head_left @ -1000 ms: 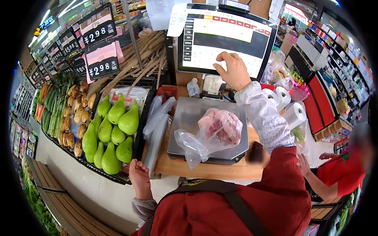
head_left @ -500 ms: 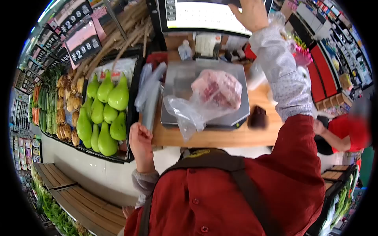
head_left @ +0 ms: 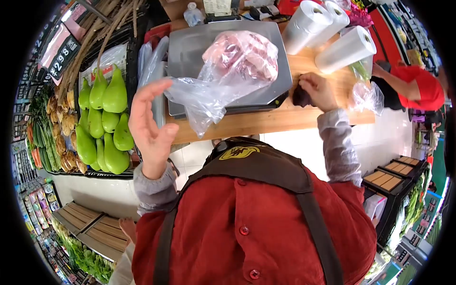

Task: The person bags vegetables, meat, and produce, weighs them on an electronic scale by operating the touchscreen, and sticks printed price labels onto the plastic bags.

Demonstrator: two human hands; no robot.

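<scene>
A clear plastic bag (head_left: 204, 97) with a chunk of raw meat (head_left: 244, 54) in it lies on the grey scale (head_left: 183, 57). My left hand (head_left: 152, 126) is raised at the loose end of the bag, thumb and fingers apart, holding nothing. On the right of the scale, my right hand (head_left: 319, 90) has its fingers closed on a small dark object (head_left: 301, 96) resting on the wooden counter (head_left: 266, 122). What that object is cannot be made out.
Several plastic bag rolls (head_left: 346, 49) stand or lie at the counter's right. Green gourds (head_left: 114, 90) fill a black crate at left, beside flat plastic bags (head_left: 154, 61). A person in red (head_left: 413, 85) is at the far right. A crumpled bag (head_left: 366, 97) sits on the counter's right edge.
My right hand has come down from the screen to the dark object. My left hand has risen toward the bag and opened. The view has tilted down, and the screen is out of sight.
</scene>
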